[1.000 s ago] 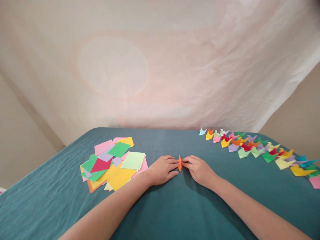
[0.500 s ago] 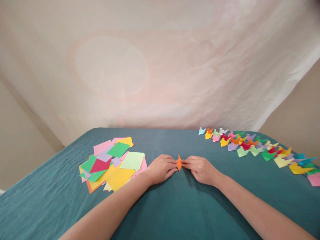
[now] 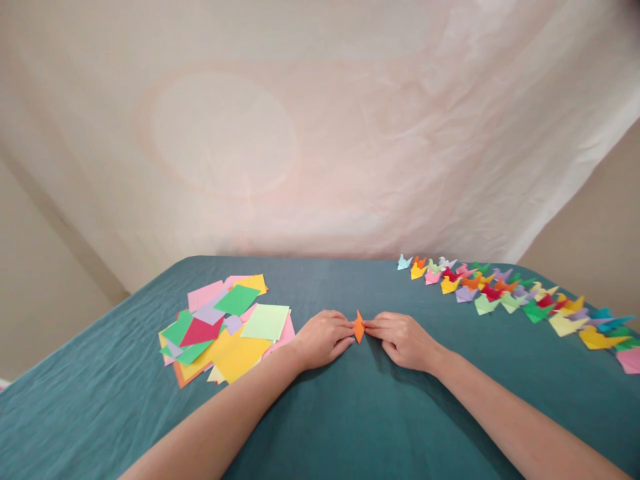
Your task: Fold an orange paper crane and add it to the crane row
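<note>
- One view only, worn on the head: it looks forward and down across the teal worktop (image 3: 350, 413) from its near edge.
- It sits close. Both forearms enter from the bottom, and the left hand (image 3: 323, 339) and right hand (image 3: 403, 339) pinch the orange paper fold (image 3: 359, 327) at mid-frame.
- Paper squares (image 3: 225, 327) lie left; folded birds (image 3: 510, 293) run along the right, off-frame.
- A cream sheet (image 3: 320, 133) fills the far upper half.

On the surface (image 3: 350, 413) we found the folded paper piece (image 3: 359, 327) between our left hand (image 3: 323, 339) and right hand (image 3: 403, 340). Loose sheets (image 3: 225, 327) lay to its left, and a row of folded figures (image 3: 520, 300) lay far right.
</note>
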Motion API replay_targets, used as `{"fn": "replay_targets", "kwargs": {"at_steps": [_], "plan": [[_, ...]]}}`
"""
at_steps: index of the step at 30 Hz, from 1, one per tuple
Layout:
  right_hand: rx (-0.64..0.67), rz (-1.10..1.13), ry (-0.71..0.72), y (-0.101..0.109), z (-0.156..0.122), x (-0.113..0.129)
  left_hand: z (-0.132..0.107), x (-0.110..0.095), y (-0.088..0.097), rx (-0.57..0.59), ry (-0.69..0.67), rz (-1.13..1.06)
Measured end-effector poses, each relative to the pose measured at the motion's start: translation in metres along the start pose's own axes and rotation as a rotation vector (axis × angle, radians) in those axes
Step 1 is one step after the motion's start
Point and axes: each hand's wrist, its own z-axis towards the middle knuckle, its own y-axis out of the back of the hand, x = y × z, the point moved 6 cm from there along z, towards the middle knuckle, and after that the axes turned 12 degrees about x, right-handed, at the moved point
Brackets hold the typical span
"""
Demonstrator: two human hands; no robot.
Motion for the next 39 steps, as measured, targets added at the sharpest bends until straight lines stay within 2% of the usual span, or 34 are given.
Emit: {"fn": "replay_targets", "kwargs": {"at_steps": [27,39], "plan": [[-0.026,0.026,-0.012,0.000,0.000,0.000,-0.001,0.009,-0.002,-0.075,0.002,-0.161],[-0.013,0.056,-0.055,-0.002,0.002,-0.001,-0.004,0.024,-0.010,-0.145,0.132,-0.256]]}}
